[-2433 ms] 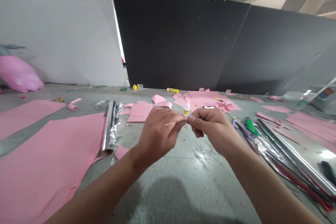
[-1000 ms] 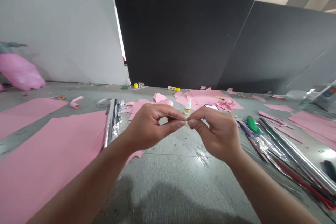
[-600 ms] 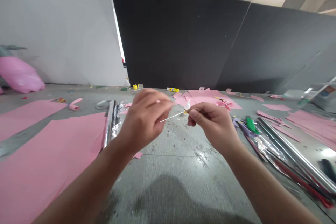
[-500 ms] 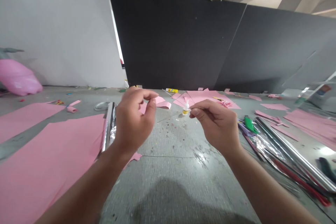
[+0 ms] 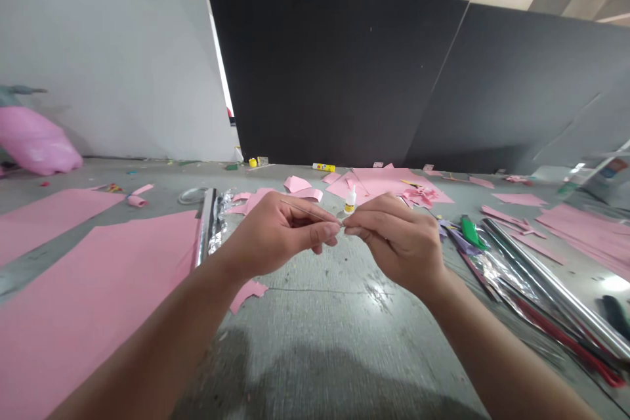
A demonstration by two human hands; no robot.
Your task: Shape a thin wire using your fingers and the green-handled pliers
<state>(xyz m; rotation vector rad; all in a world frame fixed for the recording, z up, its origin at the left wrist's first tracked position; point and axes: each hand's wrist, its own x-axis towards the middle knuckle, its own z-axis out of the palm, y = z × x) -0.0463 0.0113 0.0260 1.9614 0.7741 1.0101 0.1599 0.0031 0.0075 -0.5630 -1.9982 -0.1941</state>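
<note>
Just ahead of the right hand (image 5: 406,239), small white bottle (image 5: 350,201) with yellow label, upright on the table (image 5: 315,328). Left hand (image 5: 273,236) narrow, thumb and fingers pinching a thin stick (image 5: 310,211); stick slants across the fingers, one end at the fingertips, the other up over the knuckle side. Right hand narrow too, fingertips together right by the left fingertips and the stick's inner end; can't tell if they grip it, fingers cover that spot. Beyond both hands, yellow tube (image 5: 323,167) lying near the black board (image 5: 335,72). Past the right hand, pink sheets (image 5: 388,179) overlapping, pink curls (image 5: 420,196) on them. Left of the left hand, foil roll (image 5: 204,226) beside a large pink sheet (image 5: 108,289); clear coil (image 5: 191,195) just past the roll. Pink scrap (image 5: 249,293) close to the left wrist, on the near side. Right of the right hand, green handle (image 5: 472,231), purple scraps (image 5: 460,240), silver tube (image 5: 551,295) slanting toward the camera side. Far left of the left hand, pink jug (image 5: 37,141), partly cut off.
</note>
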